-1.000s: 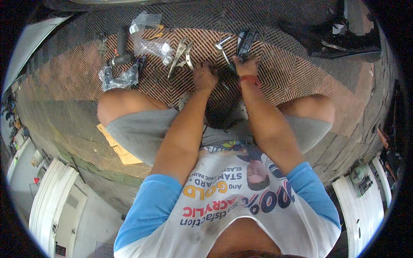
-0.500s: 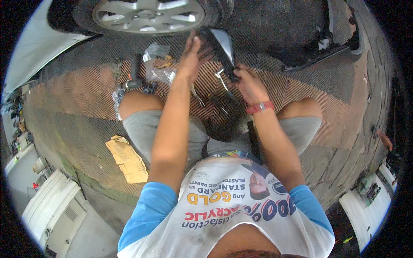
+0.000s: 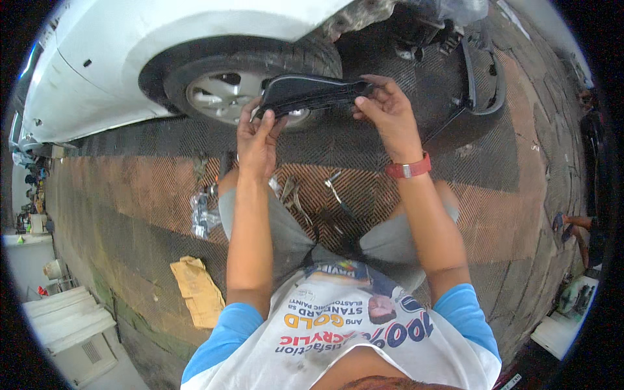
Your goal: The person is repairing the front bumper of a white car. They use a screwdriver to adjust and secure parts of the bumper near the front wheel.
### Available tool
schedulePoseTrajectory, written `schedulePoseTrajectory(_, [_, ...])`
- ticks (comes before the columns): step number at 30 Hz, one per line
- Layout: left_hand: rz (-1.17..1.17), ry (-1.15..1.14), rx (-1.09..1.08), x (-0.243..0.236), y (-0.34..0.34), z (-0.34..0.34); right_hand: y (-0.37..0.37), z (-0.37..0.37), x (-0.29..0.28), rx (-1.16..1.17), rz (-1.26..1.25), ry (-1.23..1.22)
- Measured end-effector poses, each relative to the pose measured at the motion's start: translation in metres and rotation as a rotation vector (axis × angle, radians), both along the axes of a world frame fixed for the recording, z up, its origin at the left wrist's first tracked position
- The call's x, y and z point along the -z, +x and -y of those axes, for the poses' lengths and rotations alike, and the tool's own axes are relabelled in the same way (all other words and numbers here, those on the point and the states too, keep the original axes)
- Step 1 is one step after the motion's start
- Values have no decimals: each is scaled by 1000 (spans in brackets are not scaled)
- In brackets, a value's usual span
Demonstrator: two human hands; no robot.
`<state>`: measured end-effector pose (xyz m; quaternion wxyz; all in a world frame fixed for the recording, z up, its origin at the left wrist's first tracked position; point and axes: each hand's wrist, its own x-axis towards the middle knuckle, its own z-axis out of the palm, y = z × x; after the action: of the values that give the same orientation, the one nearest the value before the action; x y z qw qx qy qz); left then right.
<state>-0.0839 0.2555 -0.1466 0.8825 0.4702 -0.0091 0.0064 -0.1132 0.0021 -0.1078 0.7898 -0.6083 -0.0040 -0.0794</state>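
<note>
Overhead, both hands, left hand [image 3: 257,140] and right hand [image 3: 389,114], grip a black plastic panel [image 3: 309,94].

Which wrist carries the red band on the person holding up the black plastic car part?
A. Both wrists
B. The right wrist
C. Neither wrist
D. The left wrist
B: the red band circles the wrist below the right hand, which grips the black plastic part; the left hand has a bare wrist.

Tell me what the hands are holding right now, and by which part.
Both hands hold one long black plastic car part, raised in front of the wheel. The left hand grips its left end; the right hand pinches its right end.
</note>
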Motion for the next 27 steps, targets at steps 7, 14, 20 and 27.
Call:
schedulePoseTrajectory(7, [466, 897, 114, -102, 22, 39, 1, -15, -27, 38, 101, -645])
schedulePoseTrajectory(14, [596, 1121, -124, -80, 27, 72, 37, 11, -15, 294, 225, 339])
schedulePoseTrajectory(20, [91, 267, 85, -38, 51, 93, 72, 17, -27, 191, 232, 480])
schedulePoseTrajectory(27, [27, 22, -84, -23, 68, 115, 84, 27, -11, 33, 212, 416])
